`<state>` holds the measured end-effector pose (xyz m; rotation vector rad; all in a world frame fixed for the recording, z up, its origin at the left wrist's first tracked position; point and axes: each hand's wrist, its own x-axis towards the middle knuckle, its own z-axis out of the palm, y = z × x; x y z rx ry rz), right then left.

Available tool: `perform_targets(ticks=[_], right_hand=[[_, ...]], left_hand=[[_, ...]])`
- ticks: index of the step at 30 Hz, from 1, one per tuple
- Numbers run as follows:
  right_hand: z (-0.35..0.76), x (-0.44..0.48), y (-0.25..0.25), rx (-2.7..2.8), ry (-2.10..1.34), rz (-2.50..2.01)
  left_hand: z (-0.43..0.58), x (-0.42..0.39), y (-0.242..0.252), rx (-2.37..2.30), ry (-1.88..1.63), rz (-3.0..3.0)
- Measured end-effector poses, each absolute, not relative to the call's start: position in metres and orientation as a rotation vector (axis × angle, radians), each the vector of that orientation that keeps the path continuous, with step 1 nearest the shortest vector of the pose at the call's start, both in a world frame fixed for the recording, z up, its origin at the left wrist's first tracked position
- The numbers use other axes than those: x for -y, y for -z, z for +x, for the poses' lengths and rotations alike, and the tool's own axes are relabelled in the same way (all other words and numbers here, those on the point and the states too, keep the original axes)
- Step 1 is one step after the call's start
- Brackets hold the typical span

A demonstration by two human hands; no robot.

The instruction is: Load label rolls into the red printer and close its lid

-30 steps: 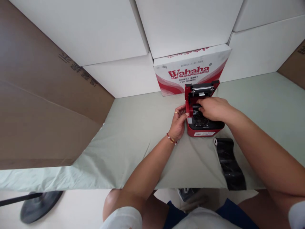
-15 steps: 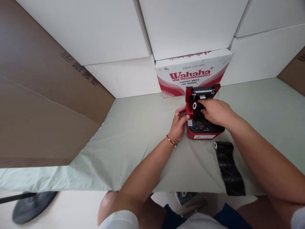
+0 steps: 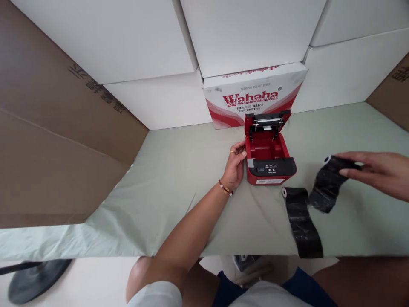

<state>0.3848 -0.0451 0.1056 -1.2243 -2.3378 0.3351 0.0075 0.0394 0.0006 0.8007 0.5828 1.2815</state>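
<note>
A small red-and-black printer [image 3: 271, 178] stands on the cloth with its lid raised, and its red roll compartment shows bare inside. My left hand [image 3: 235, 166] holds the printer's left side, thumb and bent fingers against the casing. To the right of the printer, my right hand [image 3: 377, 170] pinches a black label roll [image 3: 329, 183] with a white core. A loose strip of that roll hangs down toward the cloth. Just in front of the printer lies a second black label roll [image 3: 302, 221], its strip unrolled toward the table's front edge.
Behind the printer leans a white-and-red Wahaha carton [image 3: 252, 96], against stacked white boxes [image 3: 153, 104]. A large brown cardboard box [image 3: 57, 162] stands on the left. Pale green cloth [image 3: 179, 170] covers the table. A round black base [image 3: 38, 279] is on the floor at lower left.
My right hand has lifted the black label roll out of the printer and carried it right. My left hand has stayed at the printer's side. The view has shifted slightly.
</note>
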Motion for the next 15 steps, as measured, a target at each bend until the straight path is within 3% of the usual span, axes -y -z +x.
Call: perform_targets(ticks=[6,10,15], right_hand=[[0.343,0.075,-0.068,2.067,-0.315,-1.721],[0.284,0.088,-0.056,2.194,-0.549,-1.629],[0.275,0.09,-0.04,2.345,-0.56,-1.663]], left_hand=[[0.005,-0.036,-0.002,-0.512,-1.287,0.844],[0.003,-0.037,-0.002,-0.535,-1.268,0.843],[0.003,-0.04,0.0,-0.571,-1.269,0.846]])
